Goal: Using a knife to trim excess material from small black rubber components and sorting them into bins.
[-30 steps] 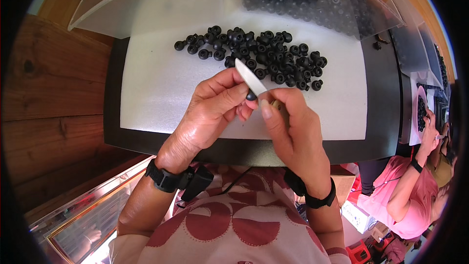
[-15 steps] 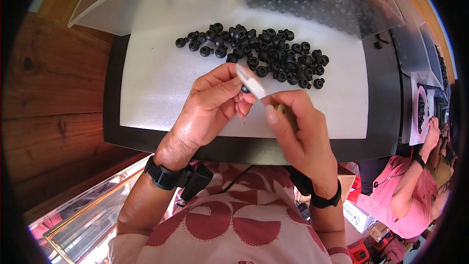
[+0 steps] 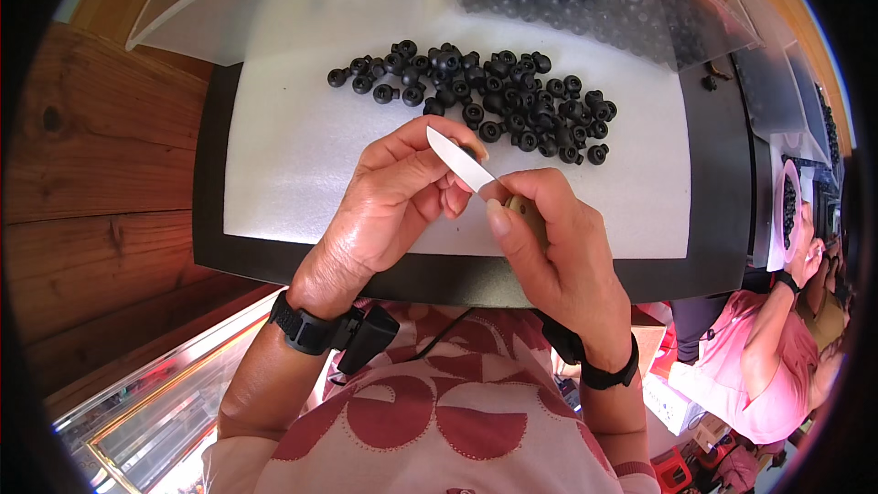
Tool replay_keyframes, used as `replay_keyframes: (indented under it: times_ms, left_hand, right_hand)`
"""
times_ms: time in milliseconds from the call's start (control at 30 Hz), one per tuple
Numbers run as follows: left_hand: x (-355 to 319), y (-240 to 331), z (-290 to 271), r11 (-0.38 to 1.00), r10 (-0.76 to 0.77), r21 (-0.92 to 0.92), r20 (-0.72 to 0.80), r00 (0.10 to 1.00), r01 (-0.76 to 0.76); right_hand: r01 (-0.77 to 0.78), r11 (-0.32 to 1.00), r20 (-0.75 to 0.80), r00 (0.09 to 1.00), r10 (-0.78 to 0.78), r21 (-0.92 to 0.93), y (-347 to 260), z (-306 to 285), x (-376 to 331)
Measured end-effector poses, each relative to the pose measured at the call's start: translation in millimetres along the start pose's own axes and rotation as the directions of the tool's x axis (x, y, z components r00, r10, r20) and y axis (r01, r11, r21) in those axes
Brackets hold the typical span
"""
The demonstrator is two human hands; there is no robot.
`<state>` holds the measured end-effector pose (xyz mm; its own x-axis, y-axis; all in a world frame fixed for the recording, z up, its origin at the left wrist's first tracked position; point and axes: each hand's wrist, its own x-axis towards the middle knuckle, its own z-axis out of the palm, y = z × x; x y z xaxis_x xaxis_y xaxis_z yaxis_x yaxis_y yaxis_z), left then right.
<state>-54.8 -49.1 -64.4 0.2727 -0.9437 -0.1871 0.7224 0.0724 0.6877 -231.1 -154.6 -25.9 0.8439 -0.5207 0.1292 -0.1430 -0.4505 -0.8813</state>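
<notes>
A small knife (image 3: 457,163) with a pale blade and tan handle is gripped in my right hand (image 3: 569,252), thumb and fingers wrapped round the handle. Its blade points up and left, lying across the fingertips of my left hand (image 3: 389,187). Those fingers pinch a small black round piece (image 3: 470,152), mostly hidden behind the blade and fingers. Just beyond both hands spreads a loose pile of black knobbed balls (image 3: 512,101), each with a short stub or hole, on a white foam sheet (image 3: 283,174).
Behind the pile stands a clear plastic bin (image 3: 567,0) full of similar black pieces, beside another clear bin (image 3: 302,0). The sheet lies on a dark table (image 3: 718,201). At far right a person in pink (image 3: 777,357) works by a pink-rimmed tray (image 3: 788,206).
The knife blade has shifted slightly left and turned, showing its flat side. My right hand moved a little left with it; the black piece is now more covered.
</notes>
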Motion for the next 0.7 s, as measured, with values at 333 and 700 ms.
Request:
replay_keyframes:
  times_ms: [333,700]
  left_hand:
    - [0.2,0.0,1.6,1.0,0.004,0.02,-0.017,1.0,-0.003]
    - [-0.9,-1.3,1.8,1.0,0.012,0.02,-0.015,1.0,-0.012]
  right_hand:
    - [0.012,1.0,0.011,1.0,-0.011,-0.018,1.0,-0.8,0.7]
    - [0.003,1.0,-0.004,1.0,-0.003,-0.008,2.6,0.5,1.6]
